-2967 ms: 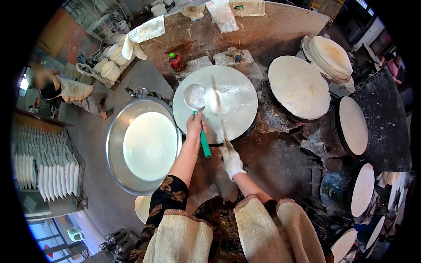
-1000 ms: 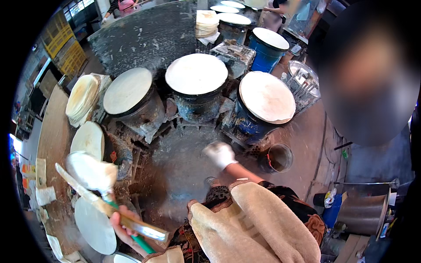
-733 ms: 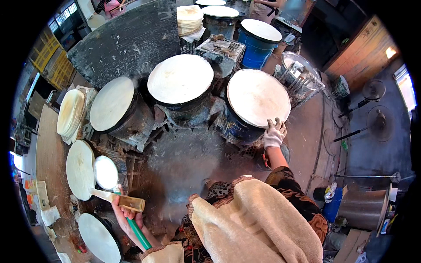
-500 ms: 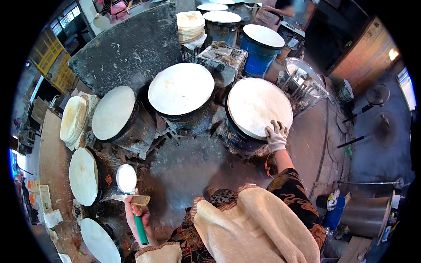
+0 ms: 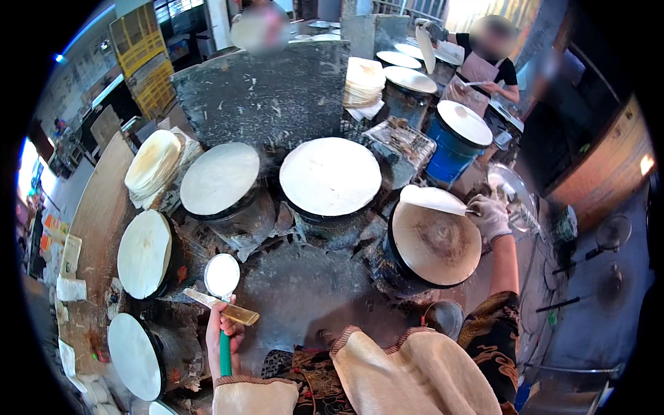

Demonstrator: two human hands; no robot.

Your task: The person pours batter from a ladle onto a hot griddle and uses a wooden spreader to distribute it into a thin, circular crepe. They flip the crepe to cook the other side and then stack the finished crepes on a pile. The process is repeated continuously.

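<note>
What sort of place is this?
Probably a flatbread or pancake workshop: the white-gloved right hand holds a thin white sheet over a round, brown-stained griddle, a stack of pale, browned round sheets lies at left, and a blue metal drum carries a round white top.

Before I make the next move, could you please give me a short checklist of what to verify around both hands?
1. Right grip on the pale sheet: ok, gloved fingers hold its edge.
2. Sheet fully clear of the griddle: cannot tell, it overlaps the far rim in view.
3. Griddle surface free of marks: not ok, brown patch in the middle.
4. Left grip on green-handled ladle and flat wooden-handled tool: ok, both held.
5. Griddle heat: cannot tell.
</note>
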